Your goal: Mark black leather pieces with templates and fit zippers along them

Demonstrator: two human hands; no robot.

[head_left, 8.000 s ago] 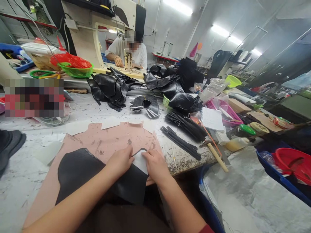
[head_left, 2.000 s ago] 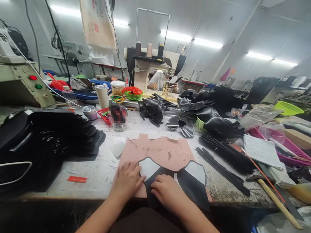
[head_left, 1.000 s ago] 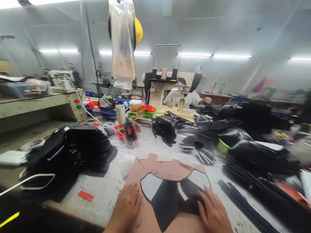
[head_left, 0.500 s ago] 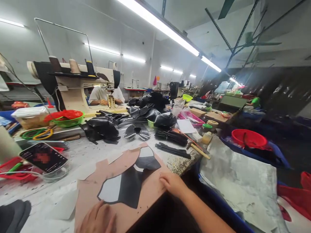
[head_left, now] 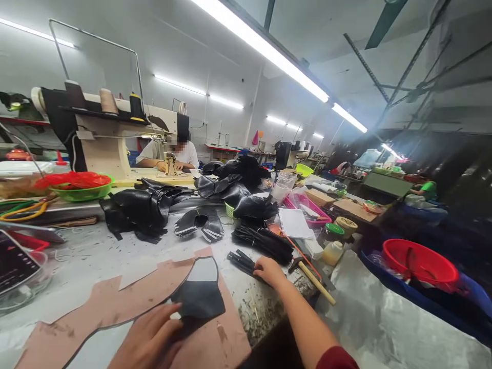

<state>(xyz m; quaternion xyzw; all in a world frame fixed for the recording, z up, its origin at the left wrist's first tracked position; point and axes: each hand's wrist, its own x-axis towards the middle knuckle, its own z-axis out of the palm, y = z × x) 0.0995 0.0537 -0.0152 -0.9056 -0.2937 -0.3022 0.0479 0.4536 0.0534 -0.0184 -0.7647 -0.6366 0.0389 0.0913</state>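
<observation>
Black panel could skew if the left hand, at its eight o'clock, drags while the right hand, at two, lifts black strips, both grips unclear.

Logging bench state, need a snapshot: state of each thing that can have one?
left hand: over black piece, grip unclear
right hand: at black strips, grip unclear
black piece: on pink sheet, partly covered
black strips: bunched
phone: screen lit
ceiling light: lit
green-lidded jar: closed
notebook: page up
hammer: lying down
red basin: uncovered
</observation>
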